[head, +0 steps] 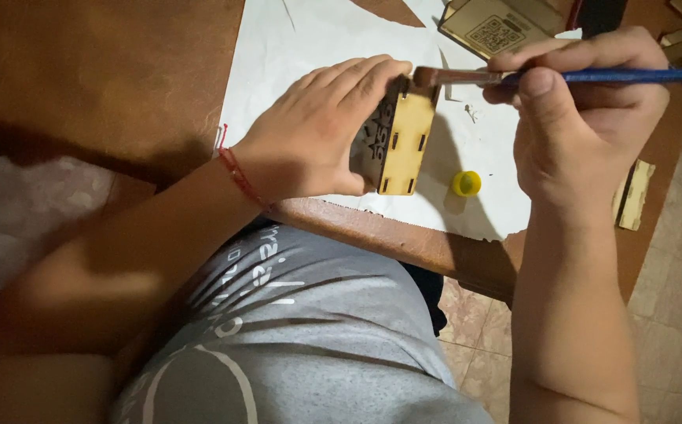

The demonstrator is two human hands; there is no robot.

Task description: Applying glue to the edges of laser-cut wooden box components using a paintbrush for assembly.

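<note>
Plywood box [401, 140], small, laser-cut with slotted joints, sits upright on white paper [294, 55] near the front edge of the brown tabletop [105, 86]. My left hand [317, 137] is wrapped around it from the left, fingers curled over the top edge, thumb low on the near corner, so that hand is closed on the box. My right hand [584, 126] pinches a paintbrush [561, 76] with a blue handle, thumb and forefinger tight on the shaft, bristles touching the box's top right corner just beside my left fingertips. Yellow cap [467, 183] lies on the paper between box and right wrist. Risks, as I judge them: the bristles are so close to my left fingertips that a small slip would smear my fingers instead of the wood; the box is near the tabletop edge, and pressing sideways with the brush could tip or slide it if my hold loosens; my right forearm could knock the cap off the paper. Pose: left forearm comes in from lower left, wrist with red thread bracelet [236, 173] slightly bent, palm facing right. Right forearm rises from the bottom, wrist straight, hand turned so the brush lies level, pointing left. More wooden pieces [494, 27] lie at top right, one strip [634, 195] beside my right hand.
</note>
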